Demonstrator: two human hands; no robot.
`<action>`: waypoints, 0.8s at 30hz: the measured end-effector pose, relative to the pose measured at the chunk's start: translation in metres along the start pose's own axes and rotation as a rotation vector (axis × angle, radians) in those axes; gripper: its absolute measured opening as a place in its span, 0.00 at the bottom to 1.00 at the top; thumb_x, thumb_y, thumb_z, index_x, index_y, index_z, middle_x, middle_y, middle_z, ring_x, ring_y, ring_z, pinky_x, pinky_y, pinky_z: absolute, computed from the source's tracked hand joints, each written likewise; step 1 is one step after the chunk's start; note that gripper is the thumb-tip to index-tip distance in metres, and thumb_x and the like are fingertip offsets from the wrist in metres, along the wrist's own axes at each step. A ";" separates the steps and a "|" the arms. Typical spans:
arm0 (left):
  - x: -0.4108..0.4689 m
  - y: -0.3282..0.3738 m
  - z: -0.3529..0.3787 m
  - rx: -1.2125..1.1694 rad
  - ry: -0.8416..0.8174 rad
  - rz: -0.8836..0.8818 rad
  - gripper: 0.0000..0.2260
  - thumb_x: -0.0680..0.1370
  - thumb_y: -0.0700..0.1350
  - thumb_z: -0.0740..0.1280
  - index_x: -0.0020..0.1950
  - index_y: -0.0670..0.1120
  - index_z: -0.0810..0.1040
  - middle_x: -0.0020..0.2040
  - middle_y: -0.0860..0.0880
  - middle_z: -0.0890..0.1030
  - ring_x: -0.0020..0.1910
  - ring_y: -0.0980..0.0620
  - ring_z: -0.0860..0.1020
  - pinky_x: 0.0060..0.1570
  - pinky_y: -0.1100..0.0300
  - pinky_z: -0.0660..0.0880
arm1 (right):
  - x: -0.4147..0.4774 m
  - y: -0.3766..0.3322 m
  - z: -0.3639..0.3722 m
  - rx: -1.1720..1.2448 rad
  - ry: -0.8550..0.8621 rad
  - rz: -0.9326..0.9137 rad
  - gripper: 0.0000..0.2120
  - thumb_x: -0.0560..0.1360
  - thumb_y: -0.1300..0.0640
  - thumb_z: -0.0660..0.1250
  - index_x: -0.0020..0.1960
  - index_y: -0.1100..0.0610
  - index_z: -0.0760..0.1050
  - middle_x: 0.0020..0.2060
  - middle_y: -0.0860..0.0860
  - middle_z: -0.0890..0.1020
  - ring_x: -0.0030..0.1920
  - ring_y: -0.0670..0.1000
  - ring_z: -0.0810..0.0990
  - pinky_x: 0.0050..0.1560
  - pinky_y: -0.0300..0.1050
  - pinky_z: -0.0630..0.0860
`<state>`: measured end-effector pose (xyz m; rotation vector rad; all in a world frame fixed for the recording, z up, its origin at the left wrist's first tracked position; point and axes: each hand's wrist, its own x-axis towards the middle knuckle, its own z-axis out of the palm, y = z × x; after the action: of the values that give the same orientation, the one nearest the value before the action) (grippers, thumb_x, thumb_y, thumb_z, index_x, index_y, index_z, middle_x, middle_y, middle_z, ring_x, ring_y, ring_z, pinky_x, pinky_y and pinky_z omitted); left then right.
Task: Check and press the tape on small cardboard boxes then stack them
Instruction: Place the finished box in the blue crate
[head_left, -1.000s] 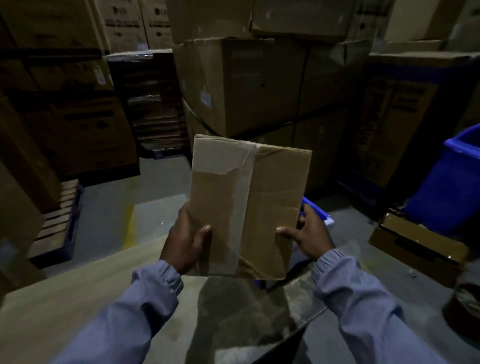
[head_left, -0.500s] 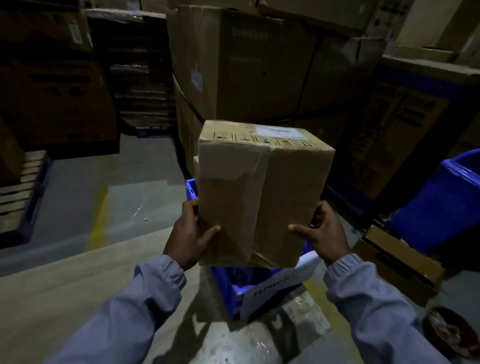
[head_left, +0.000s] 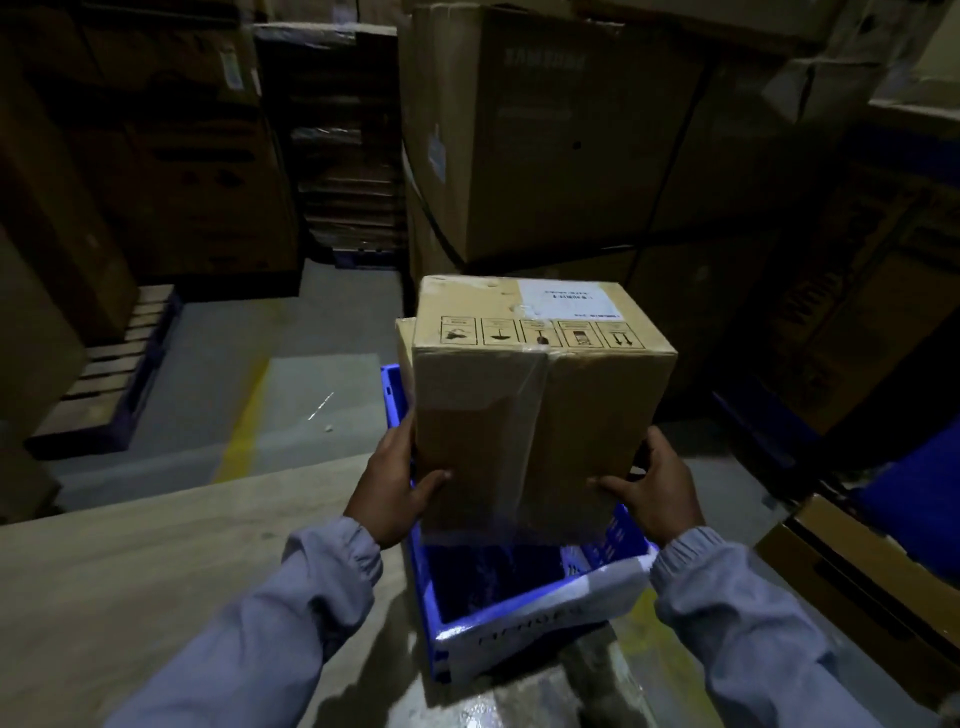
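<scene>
I hold a small cardboard box (head_left: 540, 395) between both hands over a blue crate (head_left: 524, 623). Clear tape (head_left: 535, 441) runs down the middle of its near face, and its top carries a white label and a row of handling symbols. My left hand (head_left: 392, 493) grips the box's lower left side, thumb on the near face. My right hand (head_left: 660, 493) grips the lower right side, thumb on the front. The edge of a second small box (head_left: 404, 343) shows behind the held one, at its left.
A pale wooden tabletop (head_left: 156, 571) lies at the lower left. Large stacked cartons (head_left: 545, 130) stand just behind the crate. A pallet (head_left: 109, 374) sits at the left, another carton (head_left: 857, 571) and a blue bin (head_left: 914, 499) at the right.
The box has moved forward and down over the blue crate and tipped, so its labelled top now shows. Both hands kept their hold on its sides.
</scene>
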<state>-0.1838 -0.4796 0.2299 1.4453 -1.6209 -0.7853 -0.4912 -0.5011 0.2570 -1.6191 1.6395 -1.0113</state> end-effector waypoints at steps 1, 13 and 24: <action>0.001 -0.001 0.006 0.021 0.008 -0.013 0.35 0.70 0.59 0.70 0.75 0.56 0.61 0.64 0.51 0.74 0.60 0.49 0.77 0.58 0.46 0.77 | 0.008 0.006 -0.001 -0.009 -0.018 0.027 0.30 0.66 0.63 0.78 0.62 0.51 0.67 0.59 0.52 0.78 0.60 0.54 0.76 0.61 0.55 0.76; -0.001 -0.037 0.061 0.561 0.099 -0.216 0.29 0.65 0.66 0.67 0.58 0.49 0.81 0.55 0.48 0.82 0.54 0.44 0.79 0.51 0.51 0.75 | 0.082 0.075 -0.004 -0.091 -0.483 0.035 0.26 0.63 0.61 0.81 0.59 0.59 0.78 0.51 0.53 0.83 0.49 0.49 0.80 0.49 0.37 0.72; 0.011 -0.063 0.063 0.710 0.096 -0.390 0.24 0.67 0.48 0.78 0.62 0.52 0.81 0.68 0.45 0.74 0.67 0.38 0.69 0.61 0.45 0.63 | 0.106 0.094 0.034 -0.276 -0.498 0.022 0.23 0.65 0.67 0.77 0.59 0.62 0.79 0.52 0.58 0.84 0.50 0.53 0.81 0.47 0.33 0.69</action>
<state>-0.2090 -0.5041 0.1469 2.3094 -1.6398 -0.3282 -0.5186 -0.6141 0.1688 -1.8407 1.4842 -0.3310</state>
